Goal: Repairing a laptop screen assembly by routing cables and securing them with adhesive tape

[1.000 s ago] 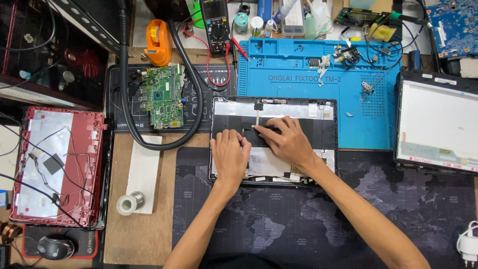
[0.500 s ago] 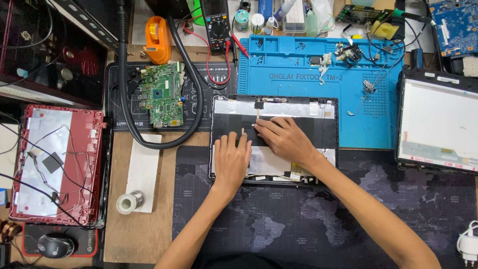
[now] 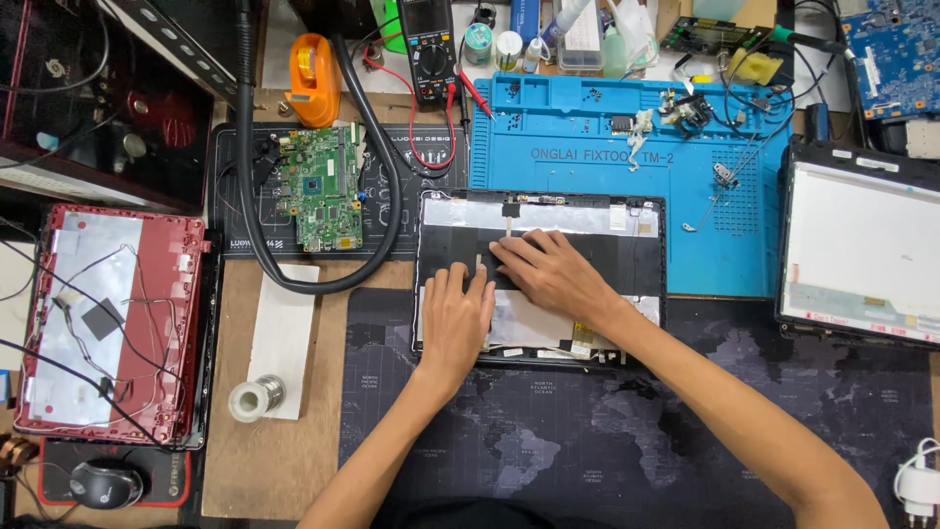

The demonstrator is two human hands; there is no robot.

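Item: black laptop lid shell [image 3: 636, 220], flat on dark desk mat [image 3: 587, 441], steadied under both palms. Left hand [image 3: 455, 318] open, pressing; right hand [image 3: 548, 272] open, fingers spread on foil lining. Beyond: blue repair mat [image 3: 587, 147], green circuit board [image 3: 321, 188], multimeter [image 3: 431, 49].

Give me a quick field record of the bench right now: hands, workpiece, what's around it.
left hand: flat on the black laptop lid shell, palm down
right hand: flat on the same shell, fingers pointing left
left of shell: green circuit board, red laptop cover
behind shell: blue repair mat, multimeter
right: screen panel
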